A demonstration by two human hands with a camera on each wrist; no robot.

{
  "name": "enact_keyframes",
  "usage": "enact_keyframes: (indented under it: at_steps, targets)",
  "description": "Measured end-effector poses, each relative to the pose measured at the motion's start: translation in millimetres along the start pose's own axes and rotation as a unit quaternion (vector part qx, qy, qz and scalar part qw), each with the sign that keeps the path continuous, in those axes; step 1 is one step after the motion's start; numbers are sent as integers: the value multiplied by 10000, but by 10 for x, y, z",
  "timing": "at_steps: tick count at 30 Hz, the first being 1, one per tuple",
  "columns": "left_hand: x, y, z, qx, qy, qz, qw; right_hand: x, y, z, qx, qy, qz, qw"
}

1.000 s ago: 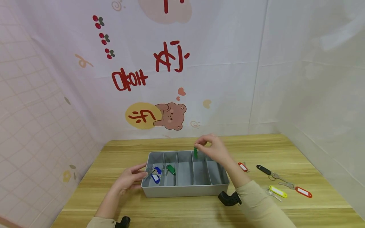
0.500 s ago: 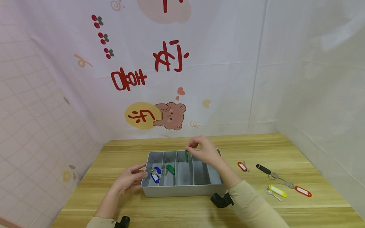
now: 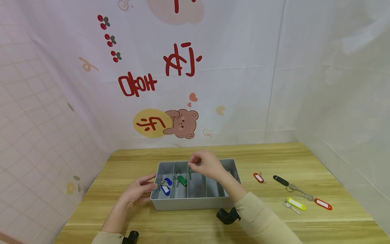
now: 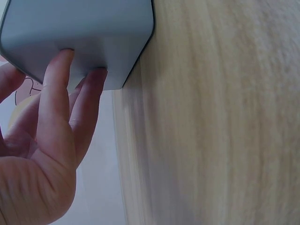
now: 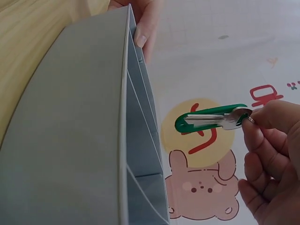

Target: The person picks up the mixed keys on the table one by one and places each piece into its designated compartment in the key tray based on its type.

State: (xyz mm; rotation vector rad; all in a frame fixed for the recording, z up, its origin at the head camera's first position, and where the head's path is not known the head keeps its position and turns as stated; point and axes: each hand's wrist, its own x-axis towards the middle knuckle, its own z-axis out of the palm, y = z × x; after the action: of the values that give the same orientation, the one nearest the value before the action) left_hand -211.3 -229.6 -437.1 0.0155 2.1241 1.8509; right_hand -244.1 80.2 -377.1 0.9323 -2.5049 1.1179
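A grey divided box (image 3: 195, 204) stands on the table. My left hand (image 3: 138, 190) holds its left end, fingertips against the outer wall and thumb over the rim; in the left wrist view the fingers (image 4: 58, 103) touch that wall. My right hand (image 3: 207, 166) is above the middle compartment, near the second divider. Thumb and forefinger pinch the metal ring of a key with a green tag (image 5: 211, 117), which hangs down. Another green-tagged key (image 3: 182, 181) lies in the second compartment, and blue-tagged keys (image 3: 166, 186) lie in the leftmost one.
Right of the box lie a red-tagged key (image 3: 258, 178), a black-tagged key (image 3: 281, 180), a yellow-tagged key (image 3: 296, 204) and another red-tagged key (image 3: 323, 204). White printed sheeting (image 3: 237, 101) hangs behind and beside the table.
My right hand has moved left over the box with the green-tagged key, from the fourth compartment to the left side of the middle one. The left hand has stayed on the box.
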Motion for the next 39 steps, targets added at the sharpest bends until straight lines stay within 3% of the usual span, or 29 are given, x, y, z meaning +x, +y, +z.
enact_keyframes:
  at_steps: [11,22,39]
  targets:
    - [-4,3,-11,-21,-63,25,10000,95,-31,133,532,-583,686,9945]
    - [-5,1,-12,23,-72,25,10000,120,-68,247,1154,-847,1349,9805]
    - [-6,-13,-5,1,-113,50,9999,99,-75,390,1081,-921,1567,9774]
